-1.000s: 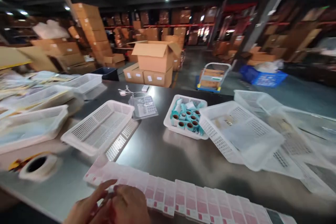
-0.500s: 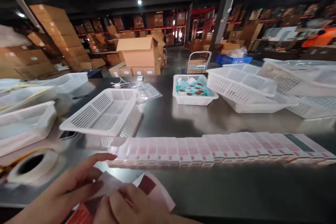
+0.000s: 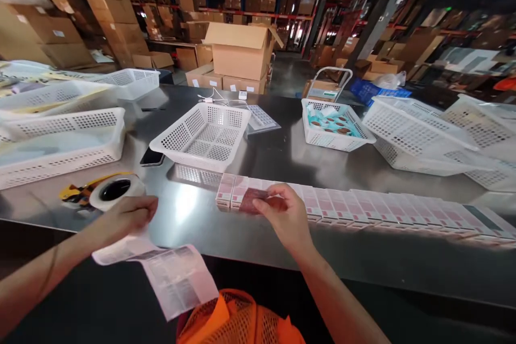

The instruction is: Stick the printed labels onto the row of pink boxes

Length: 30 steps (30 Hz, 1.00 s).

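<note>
The right hand [image 3: 282,215] pinches a small flat packet [image 3: 258,200], dark red on its face, and holds it at the left end of a long row of pink-and-white packets [image 3: 363,207] that lie overlapped along the near part of the steel worktop [image 3: 282,156]. The likeliest slip here, as a judgement, is that the packet catches the two end packets beside it and pushes them askew, since they sit touching one another with nothing to hold them; a nudge at that end could run along the overlapped row. The polished worktop probably lets them slide easily.

The left hand [image 3: 129,215] has its grip closed on the top edge of a folded printed leaflet [image 3: 169,271], which hangs off the near edge of the worktop over the person's orange mesh vest [image 3: 237,320]. Held only at one corner, the leaflet could unfold further or slip free.

The held packet looks thin, stiff and glossy, darker than its neighbours; its print is too small to read. A roll of tape [image 3: 115,191] sits just beside the left hand, a dark phone [image 3: 152,157] pokes out from under an empty white perforated basket [image 3: 205,134] behind the row, and further right a basket of teal rolls [image 3: 332,126] stands well apart.
</note>
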Motion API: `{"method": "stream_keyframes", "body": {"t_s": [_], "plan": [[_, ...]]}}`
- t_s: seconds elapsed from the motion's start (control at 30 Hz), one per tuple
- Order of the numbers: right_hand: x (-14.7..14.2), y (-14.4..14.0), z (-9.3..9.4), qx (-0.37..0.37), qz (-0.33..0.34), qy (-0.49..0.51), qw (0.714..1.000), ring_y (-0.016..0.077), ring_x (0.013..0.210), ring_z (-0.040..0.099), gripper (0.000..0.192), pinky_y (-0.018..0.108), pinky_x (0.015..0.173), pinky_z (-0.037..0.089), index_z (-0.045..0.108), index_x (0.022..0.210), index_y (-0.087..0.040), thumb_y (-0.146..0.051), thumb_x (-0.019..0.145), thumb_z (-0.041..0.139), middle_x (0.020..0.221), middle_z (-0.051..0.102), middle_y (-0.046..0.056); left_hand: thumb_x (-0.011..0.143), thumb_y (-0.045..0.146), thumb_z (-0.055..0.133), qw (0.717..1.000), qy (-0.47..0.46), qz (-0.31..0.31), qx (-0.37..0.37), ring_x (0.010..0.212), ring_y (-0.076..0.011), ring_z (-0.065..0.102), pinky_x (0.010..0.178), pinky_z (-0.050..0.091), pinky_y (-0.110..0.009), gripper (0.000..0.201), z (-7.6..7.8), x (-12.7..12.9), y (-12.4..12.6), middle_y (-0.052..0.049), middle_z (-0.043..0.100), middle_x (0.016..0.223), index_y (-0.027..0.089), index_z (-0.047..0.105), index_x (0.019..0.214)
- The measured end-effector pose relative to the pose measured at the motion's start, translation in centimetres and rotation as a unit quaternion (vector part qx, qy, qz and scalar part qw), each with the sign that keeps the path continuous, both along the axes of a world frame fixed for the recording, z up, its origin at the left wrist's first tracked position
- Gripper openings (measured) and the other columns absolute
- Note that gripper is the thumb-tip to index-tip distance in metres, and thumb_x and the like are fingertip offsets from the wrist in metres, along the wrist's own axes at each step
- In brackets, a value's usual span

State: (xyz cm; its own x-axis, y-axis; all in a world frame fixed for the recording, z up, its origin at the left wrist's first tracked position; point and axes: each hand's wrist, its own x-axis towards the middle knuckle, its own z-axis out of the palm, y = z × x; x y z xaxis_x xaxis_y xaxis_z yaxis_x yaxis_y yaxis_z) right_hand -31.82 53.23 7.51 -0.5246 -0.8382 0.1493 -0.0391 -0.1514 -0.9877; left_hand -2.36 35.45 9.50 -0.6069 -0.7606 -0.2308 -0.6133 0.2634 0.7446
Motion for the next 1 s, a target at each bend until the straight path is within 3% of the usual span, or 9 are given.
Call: {"method": "stream_keyframes", "body": {"t_s": [0.1,0.2,0.3,0.37,0.57,0.67,0.77,0.9,1.0], "plan": [[-1.4,-3.9,-1.8,0.067,0.025,-0.035,0.997,0.0134,0.061,0.063,0.033,0.023,0.053,0.047,0.058,0.08,-0.022,-0.041,0.068,0.082,0.074,0.062,-0.003,0.076,0.034,0.048,0.998,0.006,-0.065,-0.006,0.055,-0.0115,0.038,0.054,0.027,-0.022,0.024,-1.4,-4.1,0.2,0.005,0.04,0.052,0.02,0.044,0.058],[-2.6,-6.6,-3.2,0.096,0.053,-0.073,0.991,0.0117,0.059,0.061,0.038,0.024,0.053,0.05,0.058,0.079,-0.021,-0.042,0.063,0.085,0.081,0.06,-0.003,0.087,0.047,0.046,0.996,-0.008,-0.068,-0.05,0.049,-0.0121,0.041,0.053,0.031,-0.025,0.031,-2.2,-8.0,-0.1,0.005,0.048,0.053,0.02,0.061,0.078],[-3.7,-8.0,-4.0,0.107,0.052,-0.126,0.985,0.0107,0.055,0.058,0.042,0.025,0.051,0.052,0.056,0.078,-0.021,-0.04,0.059,0.088,0.075,0.058,-0.005,0.089,0.048,0.045,0.995,-0.013,-0.067,-0.079,0.046,-0.0109,0.047,0.057,0.038,-0.027,0.04,-2.4,-10.5,-2.8,0.001,0.071,0.085,0.023,0.063,0.115],[-4.3,-8.6,-4.6,0.106,0.035,-0.154,0.982,0.0102,0.054,0.058,0.041,0.025,0.05,0.052,0.056,0.078,-0.021,-0.038,0.059,0.089,0.075,0.059,-0.005,0.089,0.045,0.045,0.993,-0.034,-0.065,-0.093,0.051,-0.0122,0.055,0.064,0.044,-0.029,0.043,-2.5,-11.7,-5.4,-0.002,0.072,0.11,0.024,0.059,0.124],[-4.6,-10.9,-6.1,0.125,0.033,-0.219,0.967,0.01,0.058,0.062,0.042,0.024,0.053,0.056,0.056,0.079,-0.021,-0.034,0.059,0.09,0.076,0.062,-0.006,0.087,0.038,0.047,0.985,-0.107,-0.011,-0.136,0.089,-0.0263,0.068,0.084,0.047,-0.037,0.051,-3.6,-13.4,-10.5,-0.008,0.071,0.117,0.023,0.052,0.135],[-4.1,-12.2,-5.9,0.145,0.051,-0.236,0.959,0.0109,0.056,0.062,0.042,0.023,0.049,0.055,0.055,0.081,-0.021,-0.036,0.061,0.089,0.072,0.063,-0.006,0.086,0.041,0.051,0.996,-0.075,-0.053,-0.004,0.087,-0.023,0.066,0.078,0.047,-0.031,0.043,-3.8,-13.0,-10.2,-0.007,0.072,0.109,0.021,0.062,0.122],[-3.6,-13.3,-5.3,0.155,0.074,-0.243,0.955,0.0114,0.055,0.061,0.043,0.024,0.045,0.054,0.054,0.08,-0.02,-0.038,0.061,0.088,0.072,0.062,-0.005,0.086,0.05,0.054,0.972,-0.023,-0.145,0.185,0.076,-0.0178,0.061,0.064,0.042,-0.025,0.042,-3.5,-12.3,-8.7,-0.003,0.073,0.092,0.02,0.068,0.113],[-2.9,-14.1,-4.9,0.161,0.093,-0.252,0.95,0.0098,0.054,0.06,0.046,0.023,0.045,0.054,0.054,0.08,-0.02,-0.038,0.057,0.09,0.073,0.061,-0.006,0.086,0.052,0.057,0.97,0.009,-0.126,0.207,0.061,-0.0126,0.052,0.055,0.033,-0.023,0.05,-3.8,-12.2,-6.3,-0.001,0.071,0.08,0.018,0.065,0.121],[-2.4,-14.2,-5.2,0.161,0.106,-0.258,0.947,0.0089,0.054,0.06,0.045,0.021,0.048,0.052,0.056,0.081,-0.02,-0.038,0.058,0.09,0.074,0.061,-0.006,0.088,0.052,0.055,0.974,0.034,-0.099,0.2,0.059,-0.0125,0.052,0.055,0.033,-0.023,0.043,-4.4,-12.7,-5.1,-0.001,0.069,0.072,0.016,0.07,0.107]]}}
